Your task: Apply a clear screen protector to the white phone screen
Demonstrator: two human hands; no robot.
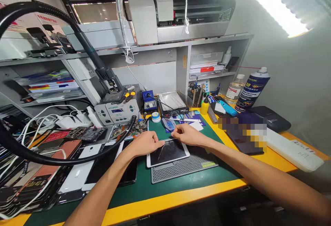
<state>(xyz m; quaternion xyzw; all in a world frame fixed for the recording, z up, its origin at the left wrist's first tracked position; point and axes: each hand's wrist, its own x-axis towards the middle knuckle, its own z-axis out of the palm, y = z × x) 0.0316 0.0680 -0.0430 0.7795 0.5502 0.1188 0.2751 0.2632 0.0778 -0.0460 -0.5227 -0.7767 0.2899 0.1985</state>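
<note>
A white-framed tablet (168, 153) with a dark screen lies on a grey perforated mat (181, 169). Light streaks cross its glass. My left hand (146, 144) is at the tablet's upper left corner, fingers curled and thumb on its edge. At the far edge, my right hand (186, 135) has thumb and forefinger pinched together; whatever is between them is too small to make out. A white pen-like tool (184, 119) and a blue-labelled packet (169, 124) lie just beyond the tablet.
Phones and tablets (77, 167) are piled at the left beside white cables. A black flexible arm (85, 46) arches over that side. Behind stand a soldering station (117, 110) and a small white-lidded jar (156, 117). Bottles and a spray can (252, 89) stand at right.
</note>
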